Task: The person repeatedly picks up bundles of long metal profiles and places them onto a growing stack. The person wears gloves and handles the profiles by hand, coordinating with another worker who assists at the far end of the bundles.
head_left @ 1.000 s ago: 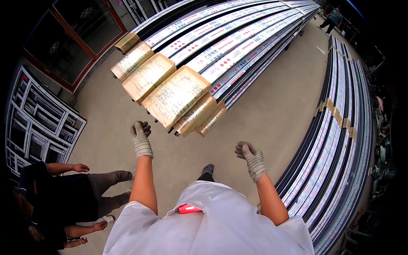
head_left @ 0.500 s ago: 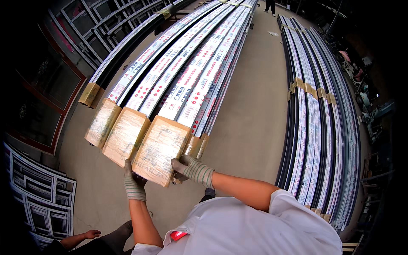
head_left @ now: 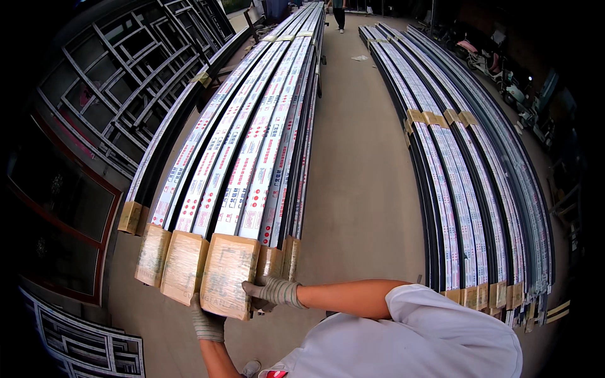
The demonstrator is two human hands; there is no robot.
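Gripping right edge of wrapped bundle (head_left: 229, 277) with right hand (head_left: 275, 293) in head view, thumb on the wrap, fingers partly hidden below. Resting left hand (head_left: 207, 320) against lower left corner; cannot tell how far closed, with fingers out of sight underneath. Wearing striped pale gloves (head_left: 287, 293) on both. Located at near end of long stack of strips (head_left: 219, 164), between similar wrapped end (head_left: 184, 268) on left and narrower wrapped end (head_left: 270, 259) on right. Boxy, tan, shiny with clear film, faintly printed; running back in white film with red and blue marks. Enclosing strip ends in tan wrap; inside hidden. Noting second stack (head_left: 450, 208) to right, across grey-brown floor (head_left: 362, 195), bound with tan tape (head_left: 433, 118). Also noting pale-edged frames (head_left: 108, 30) upper left, glass doors (head_left: 60, 252) below, more frames (head_left: 88, 346) low left. Farther off, white scrap (head_left: 359, 58) and person (head_left: 339, 16) in aisle between stacks.
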